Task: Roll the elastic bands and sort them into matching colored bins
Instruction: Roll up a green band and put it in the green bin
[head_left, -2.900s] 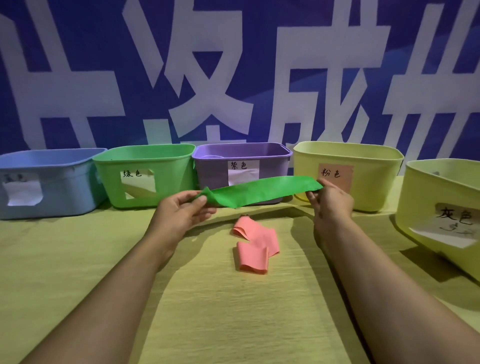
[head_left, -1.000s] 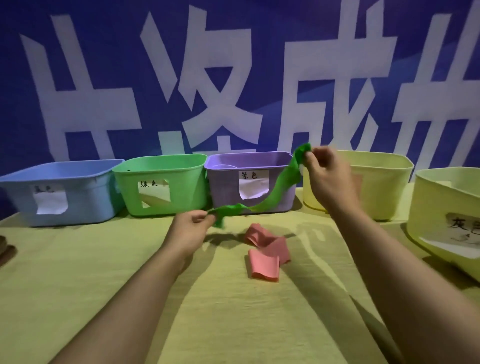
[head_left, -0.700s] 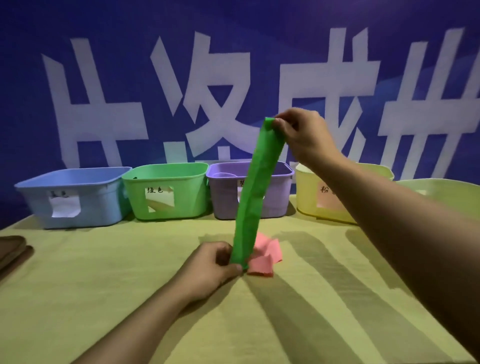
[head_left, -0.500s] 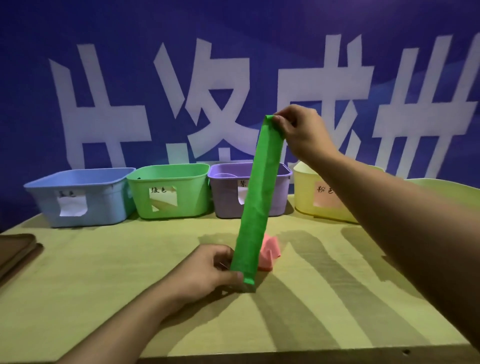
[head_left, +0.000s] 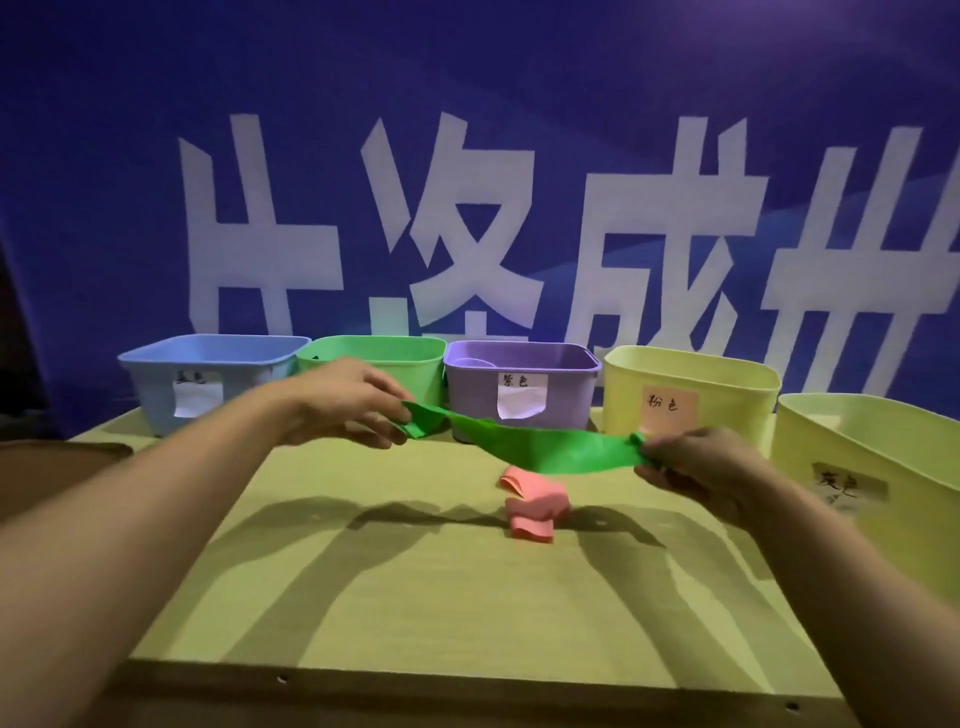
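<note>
Behind the desk (head_left: 467, 597) a blue banner (head_left: 467, 130) with large white characters is hung. A green elastic band (head_left: 535, 447) is held stretched in the air between both hands, sagging slightly and twisted along its length. Its left end is pinched by the left hand (head_left: 348, 402), and its right end is pinched by the right hand (head_left: 696, 462), which is held a little lower. Below the band and nearer the right hand, a crumpled pink elastic band (head_left: 532, 506) is seen lying on the desk. Beyond the hands a row of bins is lined up: a blue bin (head_left: 208, 379) beyond the left forearm, a green bin (head_left: 410, 356) directly behind the left hand and partly hidden by it, a purple bin (head_left: 519, 384) between the two hands, and a pale yellow bin with a pink label (head_left: 685, 400) just behind the right hand. Another pale yellow bin (head_left: 872, 462) is placed to the right of the right hand.
</note>
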